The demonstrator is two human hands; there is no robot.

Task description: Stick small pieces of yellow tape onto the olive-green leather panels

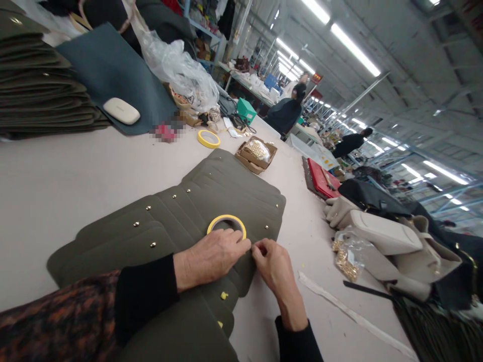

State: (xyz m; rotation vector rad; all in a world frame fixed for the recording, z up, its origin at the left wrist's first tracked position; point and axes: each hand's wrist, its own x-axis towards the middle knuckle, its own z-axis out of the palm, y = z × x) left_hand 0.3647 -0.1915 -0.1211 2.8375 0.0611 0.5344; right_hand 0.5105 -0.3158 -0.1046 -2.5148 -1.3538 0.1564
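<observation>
Nearest me, the left hand (215,255) grasps the yellow tape roll (227,217) over the olive panels (166,226); the right hand (272,259) is pinched beside it, perhaps on the tape's end, too small to tell. Beyond lie another tape roll (209,139) and a small box (256,154).

- We look from the head, forward and down, close above the bench (113,171).
- Tilted, we catch the ceiling (407,65) toward two o'clock.
</observation>
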